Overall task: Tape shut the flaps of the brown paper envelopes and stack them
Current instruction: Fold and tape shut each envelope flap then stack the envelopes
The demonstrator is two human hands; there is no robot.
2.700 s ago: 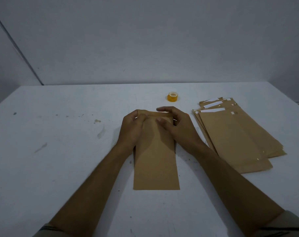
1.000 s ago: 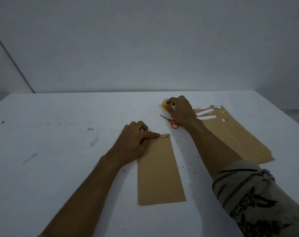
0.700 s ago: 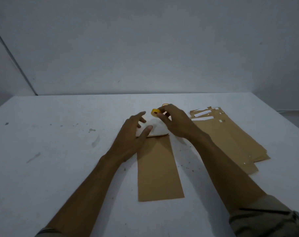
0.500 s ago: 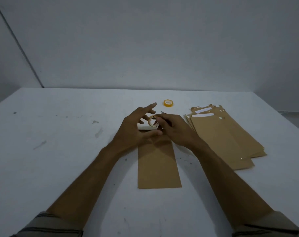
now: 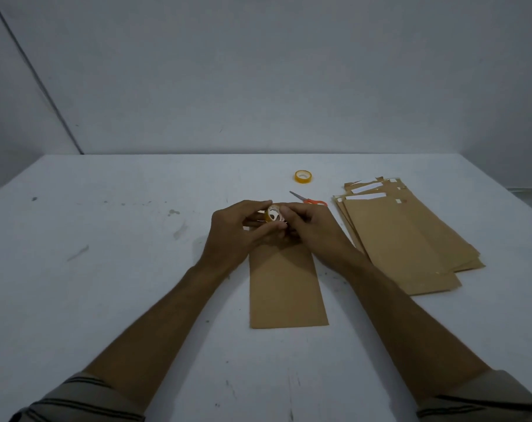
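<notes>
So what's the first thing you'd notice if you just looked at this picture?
Two hands, the left hand and right hand, meet mid-table around a small roll of tape, above the far end of a brown envelope. To the right lies a fanned pile of envelopes. Behind the hands lie orange-handled scissors and a yellow tape roll.

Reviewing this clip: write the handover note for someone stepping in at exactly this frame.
Left hand and right hand together hold a tape roll above the top of the single envelope. Its flap is hidden by the hands; no tape shows on it.
Second tape roll and scissors lie beyond.
Envelope stack lies to the right.
Left: pull tape, cut, seal the flap, add the envelope to the stack.
</notes>
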